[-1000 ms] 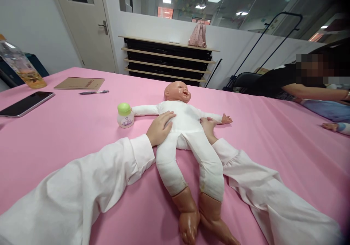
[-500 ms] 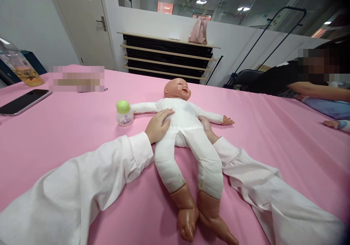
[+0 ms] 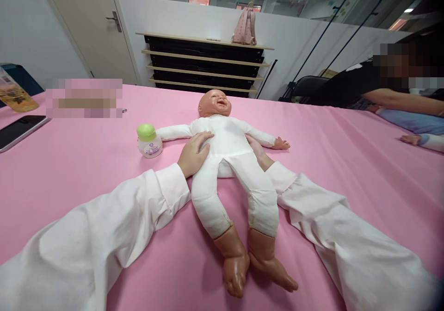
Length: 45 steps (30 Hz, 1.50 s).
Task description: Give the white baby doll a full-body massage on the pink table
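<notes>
A baby doll (image 3: pixel 229 139) lies on its back on the pink sheet (image 3: pixel 104 177), with a white cloth body and its feet toward me. My left hand (image 3: pixel 193 153) holds the left side of its waist, fingers laid over the belly and thumb below them. At the opposite side, my right hand (image 3: pixel 259 154) grips the waist; its fingertips are hidden by the doll's body. A small clear jar with a green lid (image 3: pixel 150 141) stands beside the doll's arm, left of my left hand.
A phone (image 3: pixel 22 129) and a bottle of amber liquid (image 3: pixel 15 93) are at the far left, near a blurred patch. Another person's arm (image 3: pixel 402 99) reaches over a second doll (image 3: pixel 412 121) at the right. Behind the table stands a shelf (image 3: pixel 208 59) with a pink backpack (image 3: pixel 245 26).
The view has shifted slightly, so nearly everything sits a little higher and further left. Both hands keep their place on the doll's waist.
</notes>
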{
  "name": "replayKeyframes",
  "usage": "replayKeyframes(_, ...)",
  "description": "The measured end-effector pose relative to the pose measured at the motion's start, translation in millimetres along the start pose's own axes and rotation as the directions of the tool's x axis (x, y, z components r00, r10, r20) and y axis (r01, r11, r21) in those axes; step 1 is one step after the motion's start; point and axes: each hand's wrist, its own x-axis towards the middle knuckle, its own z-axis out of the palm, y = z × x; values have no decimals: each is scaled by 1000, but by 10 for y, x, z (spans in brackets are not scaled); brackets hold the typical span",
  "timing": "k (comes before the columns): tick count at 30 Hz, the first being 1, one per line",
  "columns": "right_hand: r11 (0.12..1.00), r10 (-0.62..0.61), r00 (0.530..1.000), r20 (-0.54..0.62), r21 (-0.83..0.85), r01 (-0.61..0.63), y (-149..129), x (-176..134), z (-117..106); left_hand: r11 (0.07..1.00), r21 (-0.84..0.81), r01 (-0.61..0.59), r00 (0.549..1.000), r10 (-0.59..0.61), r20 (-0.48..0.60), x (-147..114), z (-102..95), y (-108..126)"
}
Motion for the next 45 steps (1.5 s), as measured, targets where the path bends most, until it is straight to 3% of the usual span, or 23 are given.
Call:
replayKeyframes(3,999,-11,998,-62,33,13,27,17,29,1000,1,-1,1000,1,4,3,1,0)
replayKeyframes(6,983,119,992,-28,143,-114,18,23,38,1000,7,2,1000,-2,6,-2,2,1)
replayKeyframes(9,871,324,943,79,363,-330,-21,52,-2,999,41,-9,1000,8,18,-7,-16,33)
replayKeyframes(11,785,377,923,78,502,-363,-45,103,-71,993,120,-18,999,13,35,10,-44,83)
replayKeyframes(14,740,384,923,-27,607,-290,-65,235,-270,949,315,-21,997,-3,75,109,-88,188)
replayKeyframes(18,742,360,895,-263,662,-104,-77,428,-660,814,580,9,985,-105,133,387,-59,379)
replayKeyframes(20,741,356,884,-304,668,-68,-77,470,-799,738,674,-5,976,-144,165,557,25,510)
replayKeyframes(22,754,336,893,-299,654,-65,-64,456,-837,720,693,-28,966,-158,203,729,166,659)
replayKeyframes(26,857,136,951,-276,515,27,3,325,-678,873,487,-14,938,-157,309,1044,622,879)
replayKeyframes(28,898,16,964,-266,428,103,42,269,-592,954,272,127,923,-214,319,1166,898,884)
replayKeyframes(31,925,-44,954,-295,349,150,66,238,-556,965,134,225,901,-258,348,1263,1269,766)
replayKeyframes(34,940,-28,935,-354,309,145,40,237,-586,965,-4,264,899,-244,364,1251,1499,611)
replayKeyframes(37,955,-74,938,-339,247,164,-11,200,-583,950,-145,277,915,-215,341,1200,1569,520)
replayKeyframes(41,966,-177,950,-256,138,217,-45,95,-509,909,-298,291,928,-192,320,1180,1518,477)
replayKeyframes(45,936,-276,941,-198,170,310,-12,26,-476,863,-400,308,932,-190,308,1192,1447,465)
